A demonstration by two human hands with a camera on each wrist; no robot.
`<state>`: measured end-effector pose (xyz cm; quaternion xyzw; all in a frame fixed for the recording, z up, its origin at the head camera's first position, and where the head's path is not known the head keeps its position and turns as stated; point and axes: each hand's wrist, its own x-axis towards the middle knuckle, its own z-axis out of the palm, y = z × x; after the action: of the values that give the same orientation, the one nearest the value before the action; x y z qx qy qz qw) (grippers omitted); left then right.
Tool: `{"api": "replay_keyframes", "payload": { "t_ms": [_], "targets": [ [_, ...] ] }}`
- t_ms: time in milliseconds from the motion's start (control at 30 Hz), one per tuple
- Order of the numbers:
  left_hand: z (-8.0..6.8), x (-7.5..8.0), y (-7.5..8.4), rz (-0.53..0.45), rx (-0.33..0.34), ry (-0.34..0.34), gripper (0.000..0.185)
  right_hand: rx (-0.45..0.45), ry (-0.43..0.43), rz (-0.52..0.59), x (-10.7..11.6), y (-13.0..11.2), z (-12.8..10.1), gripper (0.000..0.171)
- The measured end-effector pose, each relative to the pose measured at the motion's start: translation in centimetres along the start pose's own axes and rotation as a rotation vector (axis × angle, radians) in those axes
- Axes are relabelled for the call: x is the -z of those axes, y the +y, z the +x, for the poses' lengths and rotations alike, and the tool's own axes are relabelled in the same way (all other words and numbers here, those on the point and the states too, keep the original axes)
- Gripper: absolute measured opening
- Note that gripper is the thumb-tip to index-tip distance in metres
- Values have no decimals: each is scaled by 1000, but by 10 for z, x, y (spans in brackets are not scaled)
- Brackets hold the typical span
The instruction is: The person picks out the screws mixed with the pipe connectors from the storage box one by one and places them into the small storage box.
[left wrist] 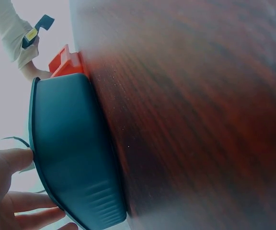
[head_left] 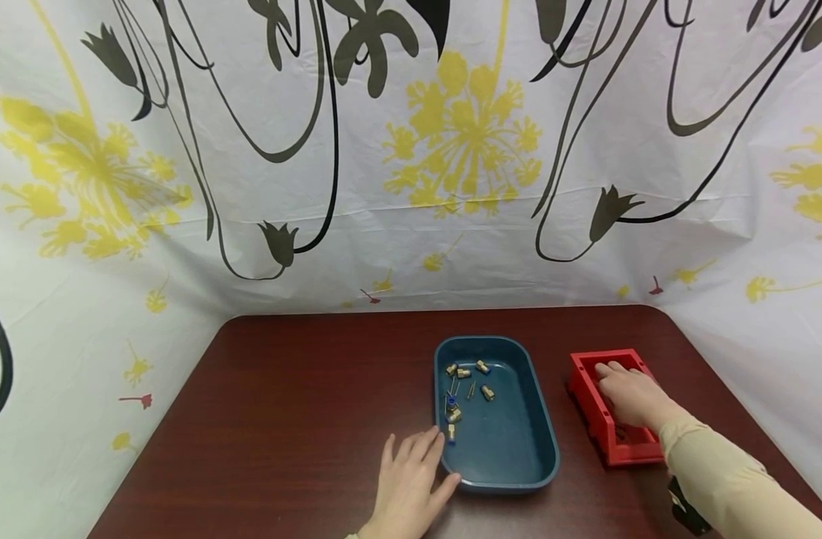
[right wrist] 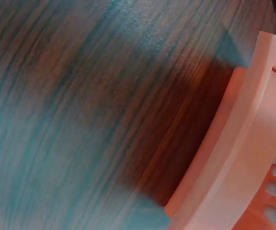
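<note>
Two containers: blue tray (head_left: 519,457) and red box (head_left: 586,389), side by side near the table's (head_left: 303,404) front right corner.
Tray contents: a handful of small brass parts (head_left: 468,389) with blue bits, bunched at its far left.
Left hand (head_left: 411,486): flat on the table, fingers spread and relaxed, fingertips (left wrist: 13,158) touching the tray's near left rim.
Right hand (head_left: 629,395): laid over the box, fingers reaching inside; I cannot tell whether they hold anything.
Box contents: hidden under the hand.

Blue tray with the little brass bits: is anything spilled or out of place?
Nothing stands out. The brass parts all lie inside the blue tray; the left hand touches its rim, and the right hand rests on the red holder.
</note>
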<state>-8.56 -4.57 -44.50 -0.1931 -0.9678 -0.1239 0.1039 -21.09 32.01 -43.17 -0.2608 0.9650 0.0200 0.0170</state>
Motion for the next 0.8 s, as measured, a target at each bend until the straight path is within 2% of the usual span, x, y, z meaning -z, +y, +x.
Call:
{"api": "replay_keyframes", "payload": {
  "t_ms": [167,467,800],
  "targets": [
    [0,0,0,-3,3,-7,53,-17,-24,12,-2,0,-1,15],
    [0,0,0,-10,3,-3,52,0,-7,-9,-5,1,-3,19],
    [1,-1,-1,-18,-11,27,52,113,96,-73,13,11,1,32]
  ]
}}
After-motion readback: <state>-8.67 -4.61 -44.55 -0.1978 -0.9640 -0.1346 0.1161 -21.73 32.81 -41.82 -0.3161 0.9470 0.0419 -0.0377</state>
